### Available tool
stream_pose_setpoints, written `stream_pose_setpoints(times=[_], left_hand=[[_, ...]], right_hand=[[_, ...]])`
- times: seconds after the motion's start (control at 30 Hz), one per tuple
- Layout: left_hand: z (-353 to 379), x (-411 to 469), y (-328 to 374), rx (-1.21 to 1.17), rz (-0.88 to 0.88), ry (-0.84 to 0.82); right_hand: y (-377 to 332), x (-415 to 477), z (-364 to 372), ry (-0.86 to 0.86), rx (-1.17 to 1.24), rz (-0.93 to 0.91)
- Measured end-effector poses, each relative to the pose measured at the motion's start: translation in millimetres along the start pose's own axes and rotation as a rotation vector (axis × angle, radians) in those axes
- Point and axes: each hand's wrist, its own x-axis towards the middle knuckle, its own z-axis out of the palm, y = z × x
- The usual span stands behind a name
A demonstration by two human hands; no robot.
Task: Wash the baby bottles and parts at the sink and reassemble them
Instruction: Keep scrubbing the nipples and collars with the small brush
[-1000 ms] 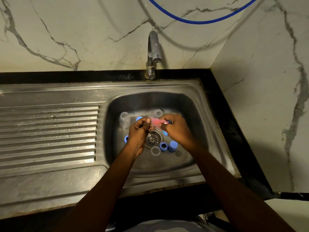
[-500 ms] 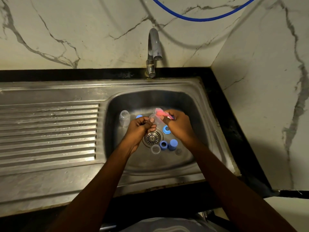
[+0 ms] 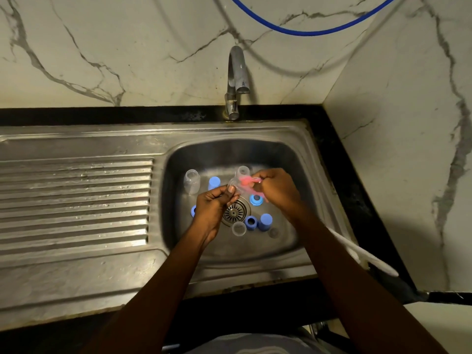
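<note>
While your left hand (image 3: 210, 204) curls its fingers round a small clear bottle (image 3: 234, 187), your right hand (image 3: 278, 187) pinches a pink thing (image 3: 245, 180) right against it, in the middle of the frame. I cannot tell if the pink thing goes inside. Under your hands the sink (image 3: 176, 226) holds a standing bottle (image 3: 191, 181) at the left, a blue cap (image 3: 214, 182) beside it, a blue ring (image 3: 256, 199), and a clear cap (image 3: 239, 228) just below the drain (image 3: 233, 212). A white handle (image 3: 357, 251) lies on the sink's lower right edge.
</note>
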Motion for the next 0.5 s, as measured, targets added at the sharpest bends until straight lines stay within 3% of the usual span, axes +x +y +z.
stream_pose_setpoints(times=[0.07,0.2,0.3,0.5], left_hand=[[1,0,0,-0.015,-0.003,0.014],[2,0,8,-0.037,0.018,0.012],[1,0,10,0.097,0.033,-0.022],[-3,9,24,0.088,-0.154,-0.196]], right_hand=[[0,-1,4,0.048,0.001,-0.041],[5,-6,5,-0.087,-0.047,-0.091],[10,-4,-1,0.026,0.12,-0.047],[8,-9,1,-0.003,0.055,-0.099]])
